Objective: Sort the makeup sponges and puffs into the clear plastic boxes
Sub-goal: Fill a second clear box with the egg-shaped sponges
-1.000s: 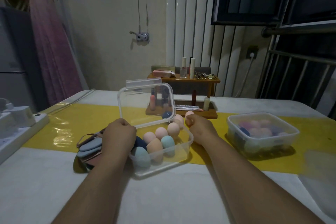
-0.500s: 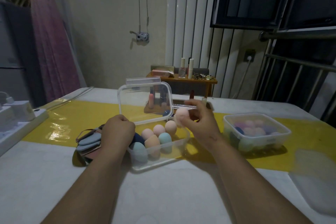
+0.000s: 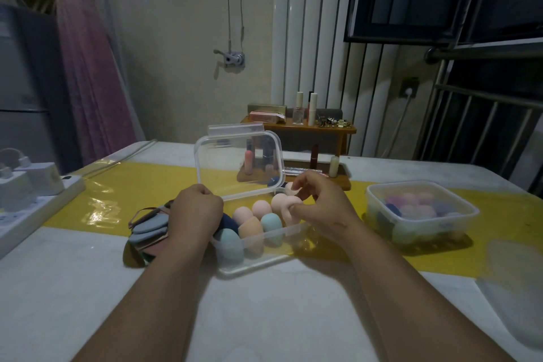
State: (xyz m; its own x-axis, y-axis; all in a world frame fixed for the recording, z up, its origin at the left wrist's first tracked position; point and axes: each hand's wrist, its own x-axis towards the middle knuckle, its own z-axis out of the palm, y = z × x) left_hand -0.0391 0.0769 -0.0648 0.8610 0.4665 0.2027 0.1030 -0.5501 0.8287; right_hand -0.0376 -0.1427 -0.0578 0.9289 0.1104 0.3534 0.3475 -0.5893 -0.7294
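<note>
A pale pink sponge (image 3: 289, 206) is pinched by the right hand (image 3: 320, 206) above the open clear box (image 3: 264, 256); its raised lid (image 3: 239, 161) is gripped by the left hand (image 3: 197, 209), hiding stacked puffs (image 3: 147, 229).

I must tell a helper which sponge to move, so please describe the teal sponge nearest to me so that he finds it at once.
Find the open clear box in the middle of the yellow strip. In its near left corner, beside the left hand, stands the teal sponge. It is bigger and closer than the other teal sponge, which stands behind an orange sponge.
</note>
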